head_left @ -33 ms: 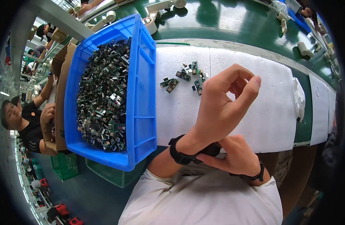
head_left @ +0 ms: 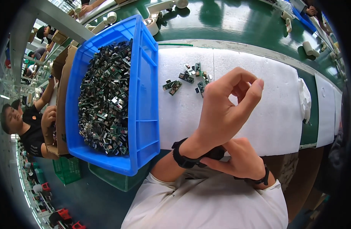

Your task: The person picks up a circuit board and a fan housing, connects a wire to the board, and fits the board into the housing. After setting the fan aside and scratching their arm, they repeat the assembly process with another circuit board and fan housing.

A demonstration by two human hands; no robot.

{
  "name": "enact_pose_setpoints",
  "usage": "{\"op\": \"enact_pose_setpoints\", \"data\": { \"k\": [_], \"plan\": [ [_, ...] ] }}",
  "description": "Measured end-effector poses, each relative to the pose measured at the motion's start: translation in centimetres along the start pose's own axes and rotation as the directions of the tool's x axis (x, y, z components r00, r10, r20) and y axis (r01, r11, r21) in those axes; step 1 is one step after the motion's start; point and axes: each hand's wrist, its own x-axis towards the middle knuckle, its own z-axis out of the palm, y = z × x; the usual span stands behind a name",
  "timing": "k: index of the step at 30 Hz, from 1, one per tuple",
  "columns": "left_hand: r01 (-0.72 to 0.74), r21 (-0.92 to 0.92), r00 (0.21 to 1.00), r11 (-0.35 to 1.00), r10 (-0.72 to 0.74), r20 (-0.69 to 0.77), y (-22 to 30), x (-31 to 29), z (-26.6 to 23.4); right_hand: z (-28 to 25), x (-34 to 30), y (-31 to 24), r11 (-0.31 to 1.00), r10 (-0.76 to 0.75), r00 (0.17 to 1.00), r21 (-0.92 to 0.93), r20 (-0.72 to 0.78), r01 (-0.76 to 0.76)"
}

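My left hand point(head_left: 229, 103) is raised over the white foam sheet point(head_left: 259, 126), its fingers loosely curled in toward the thumb. Nothing shows between them. Around my left wrist sits a black wristband point(head_left: 185, 154) with a dark, bulky part on it. My right hand point(head_left: 242, 158) reaches across below and grips that dark part between thumb and fingers, which are partly hidden behind the left wrist. Another black band point(head_left: 264, 176) circles my right wrist. Beyond my left hand, several small green circuit boards point(head_left: 186, 77) with metal connectors lie loose on the foam.
A blue plastic bin point(head_left: 145, 114) full of similar small boards point(head_left: 104, 99) stands at the left. Behind it are a cardboard box point(head_left: 63, 129) and a person in black point(head_left: 32, 133). A green conveyor belt point(head_left: 236, 19) runs along the far side, with tape rolls and a lamp near it.
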Motion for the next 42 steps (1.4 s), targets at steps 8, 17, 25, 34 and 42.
{"op": "enact_pose_setpoints", "data": {
  "k": [8, 17, 25, 34, 42],
  "plan": [
    [-0.128, 0.451, 0.991, 0.883, 0.136, 0.015, 0.5, -0.8, 0.1, -0.3, 0.5, 0.8, 0.997, -0.077, 0.992, -0.004, 0.098, 0.078],
    [-0.008, 0.257, 0.997, 0.966, -0.011, 0.072, 2.2, -1.1, -0.8, -3.9, -1.1, 0.7, 0.992, -0.128, 0.975, 0.045, 0.183, 0.122],
    [0.017, 0.672, 0.988, 0.74, -0.118, 0.104, 2.6, -4.1, -3.3, -15.4, -4.3, -0.7, 0.867, -0.093, 0.988, -0.498, -0.12, 0.021],
    [-0.052, 0.909, 0.999, 0.413, 0.03, 0.043, -0.3, -4.4, -4.0, -36.5, 5.7, 8.9, 0.485, 0.093, 0.79, -0.665, -0.607, -0.568],
    [-0.014, 0.87, 0.991, 0.493, 0.126, -0.055, -1.8, -6.0, -4.3, -35.9, 18.7, 17.6, 0.735, 0.138, 0.185, -0.024, -0.973, -0.678]
  ]
}}
